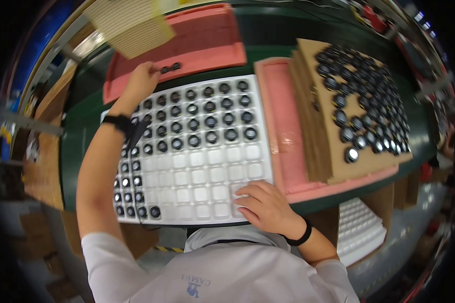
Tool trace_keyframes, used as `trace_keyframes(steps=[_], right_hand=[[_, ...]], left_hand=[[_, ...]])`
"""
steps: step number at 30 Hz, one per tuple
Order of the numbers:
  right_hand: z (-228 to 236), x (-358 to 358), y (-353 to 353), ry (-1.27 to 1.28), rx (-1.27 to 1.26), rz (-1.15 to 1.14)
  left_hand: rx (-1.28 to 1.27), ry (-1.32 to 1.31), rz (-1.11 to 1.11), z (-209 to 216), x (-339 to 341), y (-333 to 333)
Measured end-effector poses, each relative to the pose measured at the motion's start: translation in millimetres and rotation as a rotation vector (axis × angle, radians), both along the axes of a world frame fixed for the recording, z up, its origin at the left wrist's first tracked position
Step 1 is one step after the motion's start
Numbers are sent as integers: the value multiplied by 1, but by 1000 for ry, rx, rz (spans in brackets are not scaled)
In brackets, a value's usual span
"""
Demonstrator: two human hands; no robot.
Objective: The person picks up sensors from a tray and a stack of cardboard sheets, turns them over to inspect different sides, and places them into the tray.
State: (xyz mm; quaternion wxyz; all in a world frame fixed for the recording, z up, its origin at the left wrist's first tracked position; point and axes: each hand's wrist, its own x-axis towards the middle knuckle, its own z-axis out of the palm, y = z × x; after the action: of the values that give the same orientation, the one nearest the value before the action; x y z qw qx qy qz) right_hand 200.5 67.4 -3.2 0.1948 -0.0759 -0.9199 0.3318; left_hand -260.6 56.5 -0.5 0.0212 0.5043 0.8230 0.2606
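Observation:
A white plastic tray [199, 194] with square cells lies in front of me. Small round black parts with shiny centres [210, 121] fill its far rows and the columns at its left; the cells toward the near right show bare white. My left hand [144, 80] reaches past the tray's far left edge to a pink foam tray [207, 38], its fingers drawn together beside two loose black parts [176, 65]. What those fingers pinch, if anything, is hidden. Over the white tray's near right corner, my right hand [264, 204] rests with fingers spread, holding nothing.
Brown cardboard sheets [313, 141] are stacked at the right on another pink foam tray [275, 96], topped with many black parts [374, 96]. A yellowish ribbed block [129, 28] stands at the far left. White trays [359, 230] sit below the table's right edge.

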Motion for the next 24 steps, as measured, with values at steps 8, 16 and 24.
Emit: trace_keyframes(steps=[8, 16, 24], right_hand=[[45, 54, 27, 300, 12, -136], [91, 103, 82, 304, 372, -721], [89, 102, 113, 44, 593, -704]], left_hand=[[76, -205, -641, 98, 238, 5], [235, -113, -931, 117, 338, 55], [301, 160, -897, 96, 369, 85]])
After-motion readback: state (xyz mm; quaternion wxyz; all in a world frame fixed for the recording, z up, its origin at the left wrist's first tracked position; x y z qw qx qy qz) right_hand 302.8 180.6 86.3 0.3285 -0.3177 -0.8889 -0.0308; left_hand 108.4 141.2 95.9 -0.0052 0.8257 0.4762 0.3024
